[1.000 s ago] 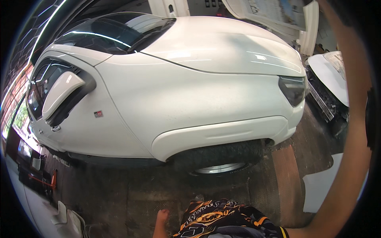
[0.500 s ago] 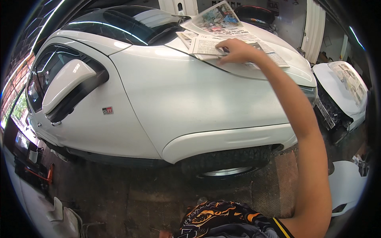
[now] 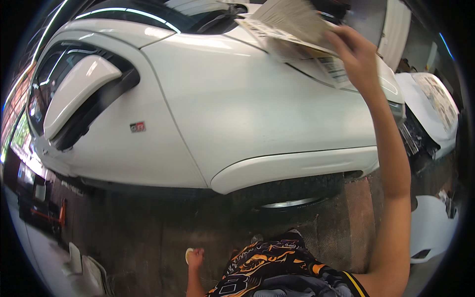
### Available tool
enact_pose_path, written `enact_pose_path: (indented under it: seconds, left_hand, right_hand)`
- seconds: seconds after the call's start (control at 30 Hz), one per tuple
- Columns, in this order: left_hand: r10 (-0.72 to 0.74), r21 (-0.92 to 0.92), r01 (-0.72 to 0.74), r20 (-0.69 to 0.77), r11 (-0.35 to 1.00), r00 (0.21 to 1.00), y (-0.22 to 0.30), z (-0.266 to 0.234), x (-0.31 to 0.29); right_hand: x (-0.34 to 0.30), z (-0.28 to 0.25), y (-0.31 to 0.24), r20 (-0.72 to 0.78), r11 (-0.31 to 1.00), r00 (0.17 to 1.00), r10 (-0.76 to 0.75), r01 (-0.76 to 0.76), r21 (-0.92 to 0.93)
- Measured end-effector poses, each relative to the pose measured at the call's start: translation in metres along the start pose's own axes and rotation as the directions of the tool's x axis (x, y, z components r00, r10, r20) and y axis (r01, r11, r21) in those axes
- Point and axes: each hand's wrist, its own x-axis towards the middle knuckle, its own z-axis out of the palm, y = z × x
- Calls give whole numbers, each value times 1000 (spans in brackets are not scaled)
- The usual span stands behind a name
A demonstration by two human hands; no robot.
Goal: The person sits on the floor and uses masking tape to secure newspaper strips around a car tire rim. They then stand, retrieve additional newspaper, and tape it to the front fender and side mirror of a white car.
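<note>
My right hand (image 3: 355, 57) is raised over the bonnet of a white car (image 3: 297, 114), its fingers closed on the edge of a newspaper (image 3: 289, 22). Motion smears the lifted sheets, which fan out to the left of the hand. Lower newspaper pages (image 3: 332, 69) hang near the bonnet's side edge. Down by my body, my left hand (image 3: 197, 256) is closed round a pale yellow, rounded thing (image 3: 188, 255). Most of that thing is hidden by the fingers, so its kind is unclear.
The car's wing mirror (image 3: 84, 94) juts out at the left, above the dark floor (image 3: 148, 232). At the right stand a white car part covered with newspaper (image 3: 435, 96) and a loose white panel (image 3: 430, 232). A grey-white object (image 3: 89, 272) stands at the lower left.
My right hand has lifted newspaper off the bonnet and moved right, the sheets swinging up with it. My left hand has come into view with the pale yellow thing. The view has shifted slightly.
</note>
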Motion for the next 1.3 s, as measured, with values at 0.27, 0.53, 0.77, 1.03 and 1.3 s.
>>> enact_pose_path:
  seconds: [0.27,0.53,0.77,1.03,1.3]
  left_hand:
    - [465,-698,-442,-175,563,868,241,-7,-69]
    - [482,-928,-317,-191,196,855,286,-6,-139]
    - [309,-837,-260,-116,482,944,321,11,-171]
    - [561,-314,-583,-165,749,811,344,0,-189]
    - [615,-139,-599,130,788,778,322,30,-153]
  right_hand:
    - [-269,53,-151,969,358,205,135,-922,145]
    - [-322,74,-117,919,-249,205,336,-922,297]
    - [-336,58,-89,949,-193,197,245,-950,247]
    - [-258,26,-59,725,656,680,-109,-499,567]
    - [-221,-30,-62,757,800,637,147,-526,288]
